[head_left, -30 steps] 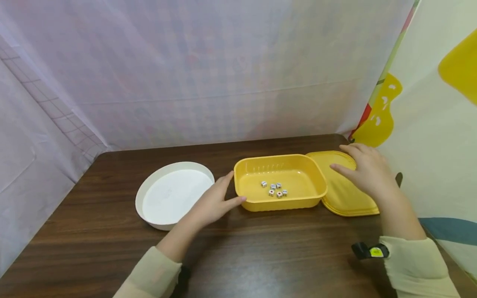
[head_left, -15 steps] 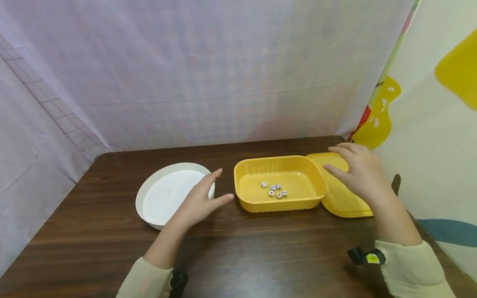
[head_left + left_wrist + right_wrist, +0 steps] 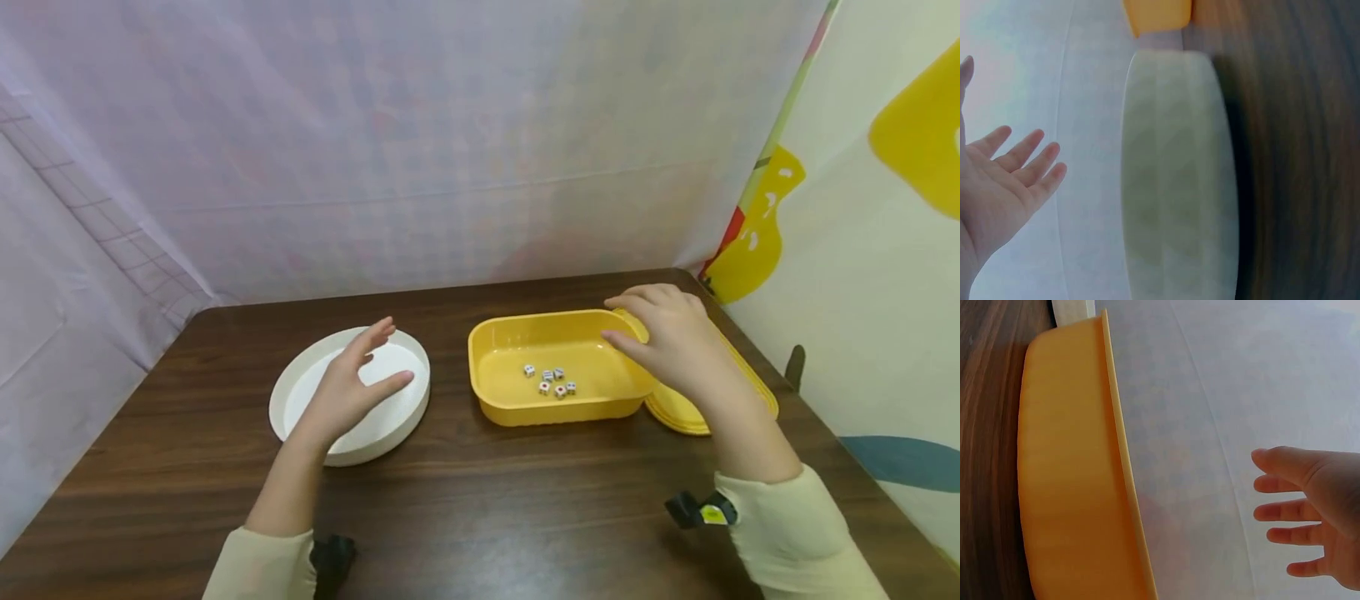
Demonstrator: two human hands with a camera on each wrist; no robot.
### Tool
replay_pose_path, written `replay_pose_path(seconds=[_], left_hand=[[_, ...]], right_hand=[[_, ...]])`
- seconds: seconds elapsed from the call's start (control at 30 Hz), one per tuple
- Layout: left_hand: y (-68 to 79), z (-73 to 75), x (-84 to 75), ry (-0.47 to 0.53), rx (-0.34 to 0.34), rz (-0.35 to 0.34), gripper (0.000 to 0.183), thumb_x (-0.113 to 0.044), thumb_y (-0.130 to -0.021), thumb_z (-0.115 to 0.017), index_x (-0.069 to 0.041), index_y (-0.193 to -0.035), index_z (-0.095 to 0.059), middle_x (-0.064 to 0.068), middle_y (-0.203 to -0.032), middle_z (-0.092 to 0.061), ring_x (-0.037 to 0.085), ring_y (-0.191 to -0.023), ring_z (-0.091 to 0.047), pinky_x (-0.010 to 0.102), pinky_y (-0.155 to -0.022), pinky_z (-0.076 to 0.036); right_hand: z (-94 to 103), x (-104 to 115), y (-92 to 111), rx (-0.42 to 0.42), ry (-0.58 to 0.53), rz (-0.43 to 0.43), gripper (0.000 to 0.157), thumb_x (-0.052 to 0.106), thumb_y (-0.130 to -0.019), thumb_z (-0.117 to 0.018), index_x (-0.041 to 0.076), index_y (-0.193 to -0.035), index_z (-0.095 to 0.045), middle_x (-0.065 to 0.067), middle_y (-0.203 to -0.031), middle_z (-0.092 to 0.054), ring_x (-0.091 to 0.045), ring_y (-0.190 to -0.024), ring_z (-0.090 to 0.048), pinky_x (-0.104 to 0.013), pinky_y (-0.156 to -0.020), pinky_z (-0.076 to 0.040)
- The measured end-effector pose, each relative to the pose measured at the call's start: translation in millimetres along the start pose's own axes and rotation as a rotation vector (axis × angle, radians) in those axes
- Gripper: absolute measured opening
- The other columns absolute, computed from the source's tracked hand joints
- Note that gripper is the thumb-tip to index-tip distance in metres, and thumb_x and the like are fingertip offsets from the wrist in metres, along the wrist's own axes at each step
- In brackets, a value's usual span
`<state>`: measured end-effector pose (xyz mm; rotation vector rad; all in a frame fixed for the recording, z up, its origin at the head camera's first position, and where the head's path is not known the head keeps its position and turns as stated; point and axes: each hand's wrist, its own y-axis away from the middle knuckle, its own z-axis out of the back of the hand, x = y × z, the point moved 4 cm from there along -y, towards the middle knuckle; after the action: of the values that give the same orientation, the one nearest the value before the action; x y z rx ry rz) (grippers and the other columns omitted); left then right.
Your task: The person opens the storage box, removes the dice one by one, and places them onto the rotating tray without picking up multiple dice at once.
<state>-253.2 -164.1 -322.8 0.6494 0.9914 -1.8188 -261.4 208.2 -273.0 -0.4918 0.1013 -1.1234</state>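
My left hand (image 3: 347, 389) hovers over the round white tray (image 3: 405, 421), fingers spread and nothing in them. In the left wrist view that hand (image 3: 1007, 181) is seen palm-on, apart from the tray's side wall (image 3: 1179, 181). Above the right end of the yellow box (image 3: 562, 412) is my right hand (image 3: 671, 342), its fingers loosely bent and holding nothing. The right wrist view has this hand (image 3: 1322, 512) clear of the box's rim. Several small white dice (image 3: 547, 377) lie on the box's floor. A yellow lid (image 3: 750, 379) lies right of the box, partly hidden by the right arm.
All of it rests on a dark wooden table (image 3: 480, 500). A pale cloth curtain (image 3: 450, 167) hangs behind the back edge. To the right is a printed sheet (image 3: 862, 292) with yellow shapes. Each wrist carries a black strap-on device (image 3: 697, 508).
My left hand has let go of the yellow box's left end and moved left over the white tray. My right hand has shifted left from above the lid to the box's right end.
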Motion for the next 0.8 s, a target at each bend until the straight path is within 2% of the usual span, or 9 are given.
replay_pose_path(seconds=[0.2,0.37,0.6,0.7,0.8], left_hand=[[3.4,29.3,7.4,0.028,-0.053,-0.004,0.074,-0.019,-0.087,-0.071,-0.013,-0.149,-0.032,0.011,-0.145,-0.043,0.027,-0.134,-0.035,0.048,-0.106,-0.028],[8.7,50.6,21.7,0.054,-0.089,0.002,0.072,-0.014,-0.088,-0.069,-0.010,-0.149,-0.031,0.014,-0.144,-0.042,0.031,-0.134,-0.035,0.052,-0.105,-0.027],[16.7,72.7,39.4,0.133,-0.163,0.063,0.070,-0.014,-0.091,-0.065,-0.006,-0.150,-0.029,0.019,-0.146,-0.038,0.034,-0.135,-0.031,0.051,-0.107,-0.024],[19.9,78.6,47.7,0.164,-0.188,0.107,0.070,-0.015,-0.092,-0.064,-0.006,-0.151,-0.027,0.021,-0.147,-0.035,0.036,-0.135,-0.030,0.045,-0.109,-0.023],[22.3,82.5,55.4,0.180,-0.206,0.135,0.069,-0.015,-0.093,-0.062,-0.006,-0.151,-0.025,0.023,-0.147,-0.034,0.036,-0.135,-0.029,0.030,-0.108,-0.026]], right_hand=[[-15.0,15,-15,0.068,0.033,0.023,0.038,0.032,-0.088,-0.069,0.008,-0.117,-0.067,-0.014,-0.119,-0.060,-0.036,-0.117,-0.044,-0.057,-0.095,-0.029],[-31.2,24,-21,0.118,0.030,0.024,0.035,0.034,-0.088,-0.069,0.011,-0.114,-0.068,-0.011,-0.118,-0.060,-0.035,-0.115,-0.046,-0.056,-0.095,-0.031],[-49.0,34,-29,0.148,0.044,0.018,0.033,0.036,-0.088,-0.069,0.013,-0.111,-0.070,-0.009,-0.116,-0.060,-0.033,-0.112,-0.046,-0.054,-0.094,-0.032],[-55.8,37,-32,0.169,0.030,-0.003,0.033,0.037,-0.087,-0.069,0.013,-0.111,-0.070,-0.010,-0.117,-0.060,-0.033,-0.112,-0.046,-0.054,-0.094,-0.032],[-62.9,39,-34,0.187,0.018,-0.029,0.034,0.037,-0.087,-0.069,0.012,-0.111,-0.071,-0.010,-0.117,-0.060,-0.033,-0.112,-0.047,-0.054,-0.094,-0.033]])
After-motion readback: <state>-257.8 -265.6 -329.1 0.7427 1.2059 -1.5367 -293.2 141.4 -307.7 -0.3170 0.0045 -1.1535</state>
